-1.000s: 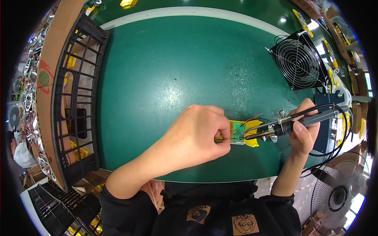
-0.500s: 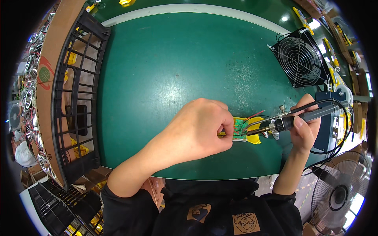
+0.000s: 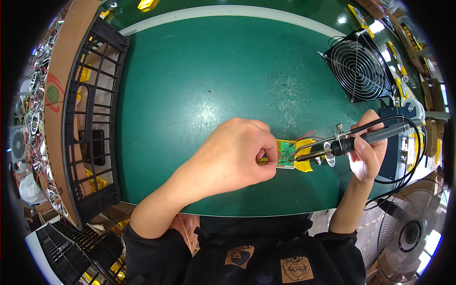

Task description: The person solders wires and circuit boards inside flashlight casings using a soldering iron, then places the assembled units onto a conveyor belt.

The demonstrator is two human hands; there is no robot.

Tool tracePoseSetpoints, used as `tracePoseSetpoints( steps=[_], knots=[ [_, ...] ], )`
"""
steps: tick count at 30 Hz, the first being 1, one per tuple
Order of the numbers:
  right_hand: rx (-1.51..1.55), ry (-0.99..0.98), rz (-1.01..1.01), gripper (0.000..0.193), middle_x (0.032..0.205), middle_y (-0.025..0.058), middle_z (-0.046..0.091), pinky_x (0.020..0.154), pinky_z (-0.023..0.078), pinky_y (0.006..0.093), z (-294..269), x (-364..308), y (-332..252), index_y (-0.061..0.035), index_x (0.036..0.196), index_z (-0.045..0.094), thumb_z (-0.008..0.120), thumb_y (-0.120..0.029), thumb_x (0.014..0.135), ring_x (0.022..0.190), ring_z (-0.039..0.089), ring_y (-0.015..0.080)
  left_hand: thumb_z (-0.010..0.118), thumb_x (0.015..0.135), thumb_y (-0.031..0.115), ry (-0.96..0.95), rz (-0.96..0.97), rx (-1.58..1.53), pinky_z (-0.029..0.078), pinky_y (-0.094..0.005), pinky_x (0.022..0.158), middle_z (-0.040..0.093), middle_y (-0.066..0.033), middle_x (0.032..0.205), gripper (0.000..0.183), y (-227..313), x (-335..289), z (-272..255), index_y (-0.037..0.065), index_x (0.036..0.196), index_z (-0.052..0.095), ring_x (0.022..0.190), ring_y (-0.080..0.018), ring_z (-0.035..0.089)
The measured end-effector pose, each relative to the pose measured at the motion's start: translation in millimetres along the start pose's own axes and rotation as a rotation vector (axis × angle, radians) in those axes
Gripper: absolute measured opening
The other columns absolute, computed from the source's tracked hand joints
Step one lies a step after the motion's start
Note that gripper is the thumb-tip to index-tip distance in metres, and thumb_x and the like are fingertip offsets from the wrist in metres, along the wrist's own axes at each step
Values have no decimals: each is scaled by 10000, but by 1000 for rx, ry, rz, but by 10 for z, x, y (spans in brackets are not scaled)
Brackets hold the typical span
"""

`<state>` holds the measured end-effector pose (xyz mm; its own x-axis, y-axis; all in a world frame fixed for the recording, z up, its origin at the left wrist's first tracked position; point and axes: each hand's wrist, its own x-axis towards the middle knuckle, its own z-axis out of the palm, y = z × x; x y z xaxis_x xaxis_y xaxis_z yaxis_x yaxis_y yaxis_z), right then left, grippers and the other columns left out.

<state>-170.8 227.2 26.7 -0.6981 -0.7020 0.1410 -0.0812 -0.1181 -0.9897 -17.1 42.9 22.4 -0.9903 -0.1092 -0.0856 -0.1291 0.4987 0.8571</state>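
Soldering iron point(image 3: 343, 146) is in my right hand point(image 3: 368, 159), thumb and fingers closed around the grip, kinda like a fat pen. Thin metal tube point(image 3: 313, 146) clamped alongside it runs down to about the same spot as the tip, which is right at the circuit board point(image 3: 286, 152). Can't tell if it's touching or just over it. Board's green, sitting in a yellow casing point(image 3: 304, 165) on the near right part of my green table point(image 3: 190, 95).

Left hand point(image 3: 237, 152) is curled over the left end of it, thumb and index bent in toward each other, but honestly you can't tell from up here whether they're pinching a wire, the casing edge or nothing. Red wire point(image 3: 305, 136) sticks out from the board toward the back right. Small shiny round piece point(image 3: 331, 159) shows just under the iron.

Black cord point(image 3: 425, 145) loops off the back of the iron, near the dark blue box point(image 3: 392, 164) on my right. Square black fan point(image 3: 358, 71) is farther back, and a bigger round fan point(image 3: 409, 232) is down past my right forearm. Way off left there's a black crate point(image 3: 71, 123) beside a cardboard box point(image 3: 58, 128), well apart from my hands.
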Motion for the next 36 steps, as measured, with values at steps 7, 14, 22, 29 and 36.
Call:
tracePoseSetpoints(
  steps=[7,14,22,29,36],
  knots=[
    [35,56,-52,180,633,38,423,342,269,170,50,13,21,3,693,442,571,-114,651,389,330,44,621,595,56,8,9,17,374,-268,451,483,-61,559,73,-14,-18,-7,-3,631,599,480,-150,472],
    [60,83,-109,203,533,-22,351,327,212,142,14,71,-21,-33,713,365,542,-130,689,344,249,13,645,608,55,36,118,62,383,-271,475,476,-51,558,83,-55,-40,27,10,667,607,507,-148,480],
    [129,129,-62,201,578,4,410,373,252,157,-63,101,-32,-7,734,431,560,-149,674,426,334,32,676,555,27,276,453,64,352,-253,500,450,0,525,111,-302,-64,174,75,643,628,489,-122,440],
    [320,165,-73,169,643,17,449,404,268,174,-127,137,105,-18,829,434,558,-87,737,454,343,37,678,538,25,290,453,112,347,-244,479,445,4,497,105,-268,-59,181,64,615,619,468,-111,426],
    [318,233,-117,163,632,12,451,393,265,178,-109,163,124,-25,830,433,555,-86,741,433,348,41,675,544,15,305,419,69,341,-235,454,465,-1,506,99,-275,-74,189,57,616,621,467,-99,424]
  ],
)
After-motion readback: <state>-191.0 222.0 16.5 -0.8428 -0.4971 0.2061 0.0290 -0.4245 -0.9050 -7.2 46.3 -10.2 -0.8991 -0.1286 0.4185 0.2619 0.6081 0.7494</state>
